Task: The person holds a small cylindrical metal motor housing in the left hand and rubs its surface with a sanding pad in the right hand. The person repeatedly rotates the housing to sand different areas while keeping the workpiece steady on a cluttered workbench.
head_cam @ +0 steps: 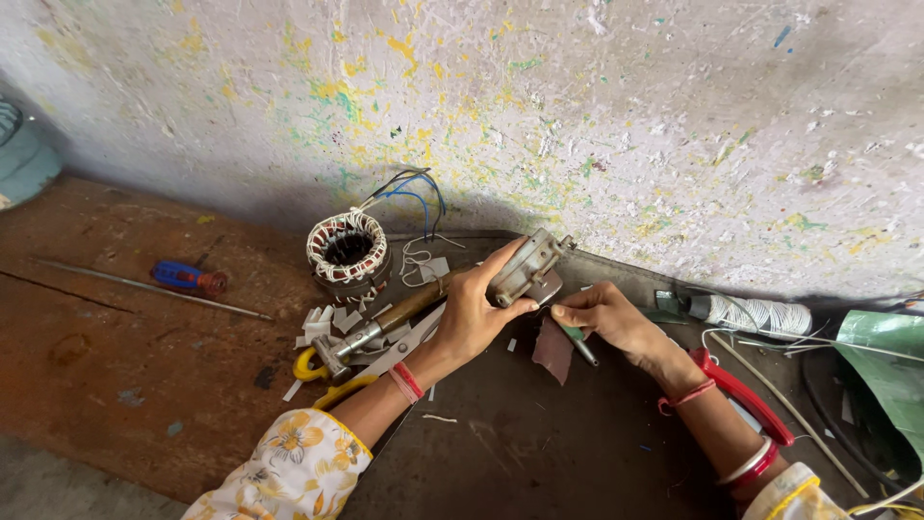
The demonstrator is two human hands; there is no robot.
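Nearest the lens: your floral sleeve [294,467] at the bottom edge. Your left hand [474,313] is wrapped around a grey metal motor housing [525,268], thumb along its underside, lifted just over the dark work surface [539,443]. Your right hand [606,316] pinches a thin green-handled tool [580,343] just beside the housing. A hammer [371,330] and a wound stator coil [347,247] lie to the left.

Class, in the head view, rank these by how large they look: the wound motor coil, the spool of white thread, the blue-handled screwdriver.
1. blue-handled screwdriver, longest by far.
2. wound motor coil.
3. spool of white thread.
Coil and spool look close, so that order is unsure.
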